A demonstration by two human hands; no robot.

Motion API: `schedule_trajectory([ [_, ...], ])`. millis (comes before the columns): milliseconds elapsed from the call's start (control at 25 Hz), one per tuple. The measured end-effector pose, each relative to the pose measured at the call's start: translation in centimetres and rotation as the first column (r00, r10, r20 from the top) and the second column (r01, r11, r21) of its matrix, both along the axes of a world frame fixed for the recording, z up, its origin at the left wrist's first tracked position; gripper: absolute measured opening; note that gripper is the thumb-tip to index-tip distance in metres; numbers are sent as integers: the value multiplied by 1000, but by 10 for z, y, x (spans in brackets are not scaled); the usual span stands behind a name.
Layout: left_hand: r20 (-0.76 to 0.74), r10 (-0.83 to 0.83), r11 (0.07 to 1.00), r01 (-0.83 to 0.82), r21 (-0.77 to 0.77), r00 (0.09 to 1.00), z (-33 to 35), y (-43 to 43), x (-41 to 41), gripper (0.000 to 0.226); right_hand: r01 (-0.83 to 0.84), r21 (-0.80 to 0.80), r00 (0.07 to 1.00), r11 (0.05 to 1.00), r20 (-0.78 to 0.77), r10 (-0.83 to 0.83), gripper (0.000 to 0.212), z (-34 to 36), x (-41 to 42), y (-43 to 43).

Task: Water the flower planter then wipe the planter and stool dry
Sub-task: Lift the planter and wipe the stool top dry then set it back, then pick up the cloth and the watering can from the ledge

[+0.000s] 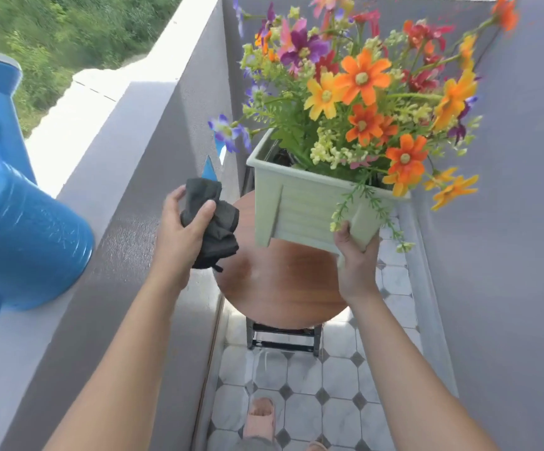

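A pale green square planter (299,203) full of orange, purple and red flowers (361,92) is lifted and tilted above the round brown wooden stool (280,288). My right hand (356,258) grips the planter's lower right corner from underneath. My left hand (182,229) is closed on a crumpled dark grey cloth (213,222), held to the left of the planter, over the stool's left edge. The stool's top is bare and shows a faint sheen.
A blue watering can (20,222) stands on the grey balcony wall ledge (117,157) at the left. Grey walls close in the narrow corner on the left, back and right. White tiled floor (313,385) lies below, with a slippered foot (260,418) near the bottom edge.
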State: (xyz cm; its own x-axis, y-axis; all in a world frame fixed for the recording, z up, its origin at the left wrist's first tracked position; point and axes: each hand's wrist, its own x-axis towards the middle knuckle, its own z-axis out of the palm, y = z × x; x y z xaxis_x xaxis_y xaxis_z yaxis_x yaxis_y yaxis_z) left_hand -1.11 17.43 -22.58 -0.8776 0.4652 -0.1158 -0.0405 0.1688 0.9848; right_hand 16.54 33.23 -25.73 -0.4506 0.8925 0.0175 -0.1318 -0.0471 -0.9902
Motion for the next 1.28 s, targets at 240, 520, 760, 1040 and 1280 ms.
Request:
schedule_trajectory([
  [240, -121, -240, 969, 245, 28, 963, -19, -16, 23, 46, -66, 138, 994, 988, 91, 54, 23, -14, 2, -40],
  [520, -164, -260, 943, 287, 168, 952, -51, -9, 35, 59, -41, 278, 988, 960, 156, -3, 5, -34, 5, -20],
  [760, -229, -210, 945, 257, 200, 950, -62, 4, 35, 57, -81, 470, 957, 879, 285, -64, 23, -53, 5, 8],
  [1040, -262, -162, 959, 214, 187, 951, -63, 2, 37, 58, -36, 658, 926, 752, 305, -223, 63, -55, 7, 4],
  [1280, -273, -140, 967, 191, 170, 952, -74, -9, 45, 60, 6, 631, 937, 776, 267, -225, 45, -67, 13, -5],
])
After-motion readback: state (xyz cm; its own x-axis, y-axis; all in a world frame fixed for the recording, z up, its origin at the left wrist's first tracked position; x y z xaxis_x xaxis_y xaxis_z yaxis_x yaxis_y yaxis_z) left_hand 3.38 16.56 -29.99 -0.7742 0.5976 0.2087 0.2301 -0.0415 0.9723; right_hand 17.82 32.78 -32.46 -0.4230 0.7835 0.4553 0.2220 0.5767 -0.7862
